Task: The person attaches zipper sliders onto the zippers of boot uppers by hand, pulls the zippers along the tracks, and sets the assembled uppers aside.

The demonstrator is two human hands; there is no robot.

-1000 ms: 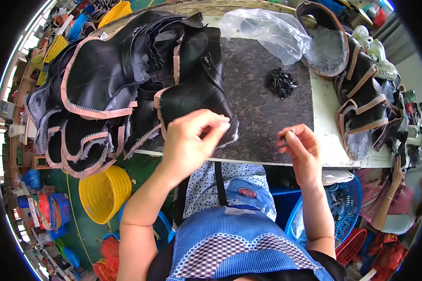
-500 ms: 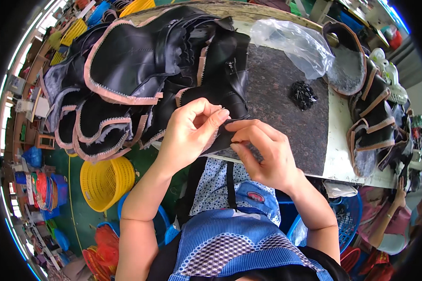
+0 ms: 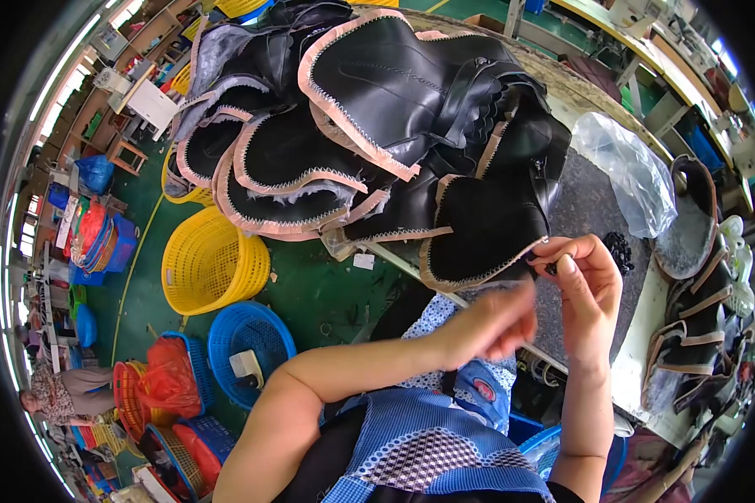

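Note:
A heap of black boot uppers with pink stitched edges (image 3: 369,126) lies on the dark work mat (image 3: 579,218). My right hand (image 3: 583,281) pinches a small black piece at the corner of the nearest upper (image 3: 486,230), beside its zipper. My left hand (image 3: 491,323) is blurred, fingers loosely curled, just below that upper and close to the right hand; nothing is visible in it. A small pile of black parts (image 3: 619,247) lies on the mat right of my right hand.
A crumpled clear plastic bag (image 3: 629,172) lies on the mat at the right. More black uppers (image 3: 696,293) stack along the table's right edge. Yellow (image 3: 210,264) and blue (image 3: 247,335) baskets stand on the green floor at left. Another person (image 3: 63,394) sits far left.
The view has swung left and down. My left hand has come off the upper and dropped below it, while my right hand has risen to pinch the upper's corner.

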